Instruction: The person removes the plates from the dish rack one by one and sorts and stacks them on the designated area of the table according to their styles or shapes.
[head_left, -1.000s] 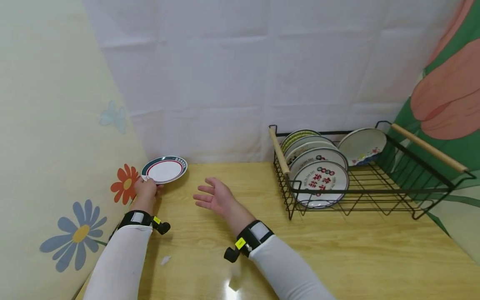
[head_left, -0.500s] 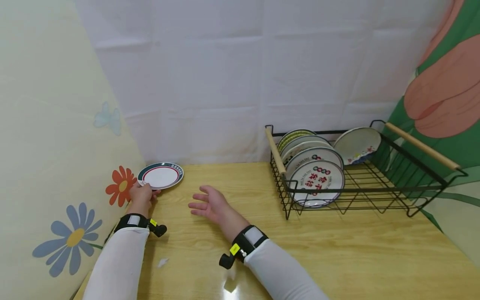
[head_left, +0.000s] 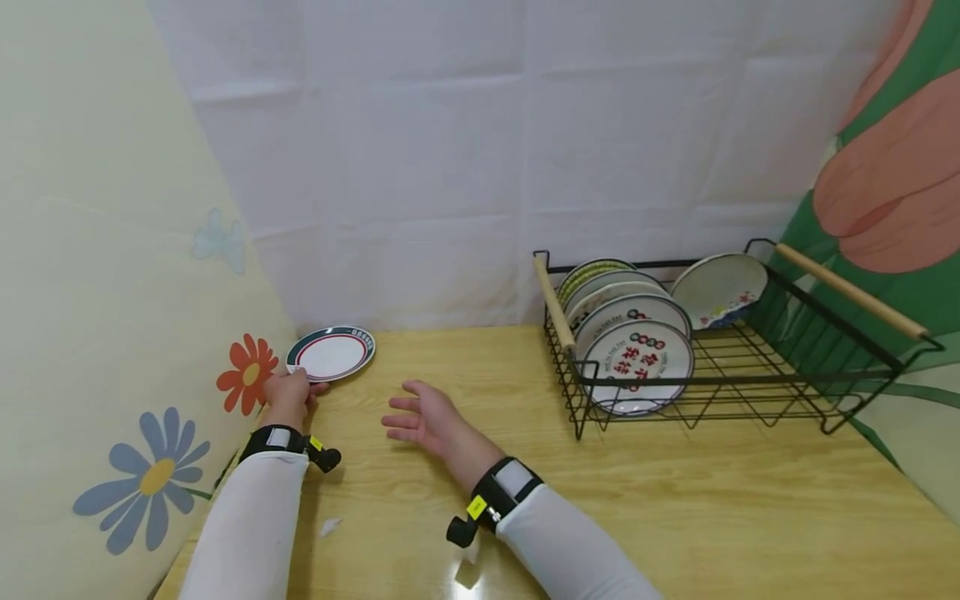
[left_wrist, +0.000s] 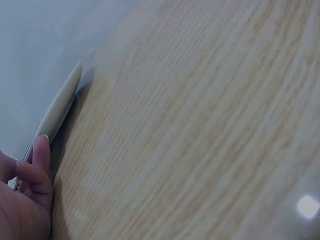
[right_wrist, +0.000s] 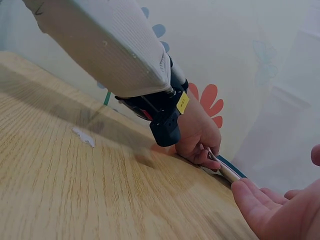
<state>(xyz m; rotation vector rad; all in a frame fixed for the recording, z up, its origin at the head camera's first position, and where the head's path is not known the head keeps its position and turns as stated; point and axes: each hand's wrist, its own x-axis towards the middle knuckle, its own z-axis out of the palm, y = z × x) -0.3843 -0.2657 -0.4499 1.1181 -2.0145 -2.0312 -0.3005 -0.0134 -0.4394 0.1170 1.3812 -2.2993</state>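
A white plate [head_left: 330,355] with a dark green rim and a red ring lies at the far left of the table, by the corner of the two walls. My left hand [head_left: 288,395] pinches its near left rim, thumb above and fingers below. Seen edge-on in the left wrist view, the plate [left_wrist: 58,110] sits close over the tabletop with a shadow beneath it. My right hand [head_left: 425,415] is held to the right of the plate, fingers spread and relaxed, holding nothing. In the right wrist view, its fingers [right_wrist: 250,196] overlap the plate's edge.
On the right stands a black wire dish rack [head_left: 765,379] with wooden handles. Several plates [head_left: 636,367] lean upright in its left part, and a floral dish [head_left: 722,292] leans at the back. A white scrap [head_left: 330,527] lies on the wooden table [head_left: 675,517].
My left hand has brought the plate slightly down and toward me, so it now sits lower by the table. The right hand has dropped a little, still relaxed.
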